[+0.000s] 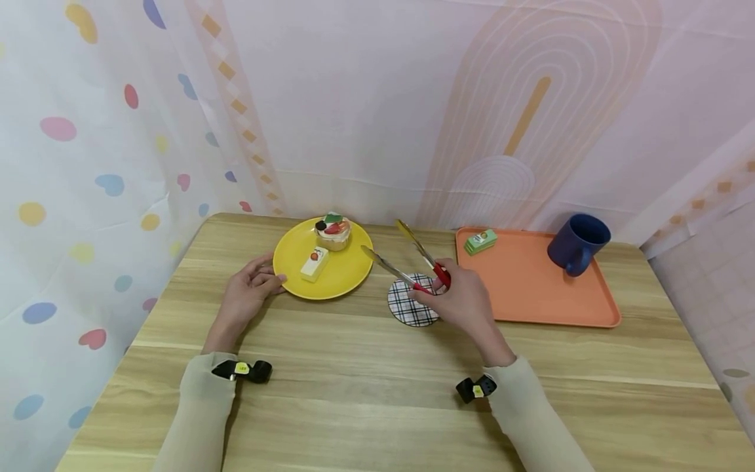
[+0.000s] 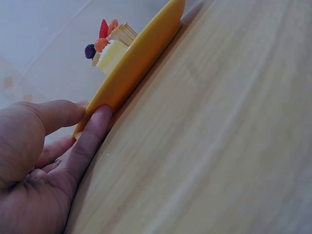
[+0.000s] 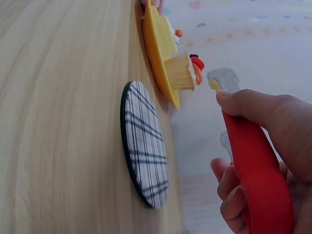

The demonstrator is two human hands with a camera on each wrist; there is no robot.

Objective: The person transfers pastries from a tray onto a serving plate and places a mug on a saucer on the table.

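My left hand (image 1: 248, 295) pinches the left rim of a yellow plate (image 1: 348, 282); the left wrist view shows thumb and fingers around its edge. On that plate lie a white cake slice (image 1: 314, 265) with an orange topping and a fruit-topped cupcake (image 1: 333, 235). My right hand (image 1: 466, 295) grips metal tongs (image 1: 386, 263) by their red handles. The tongs' arms stand spread, with nothing between their tips, which point toward the plate's right side. Below the tongs, a round plaid coaster (image 3: 146, 146) lies on the table, partly covered by the right hand in the head view.
An orange tray (image 1: 531, 292) sits on the right of the wooden table (image 1: 354, 406). It carries a small green cake piece (image 1: 480, 242) at its back left corner and a dark blue mug (image 1: 575, 246) at its right. A patterned curtain (image 1: 366, 98) hangs behind the table.
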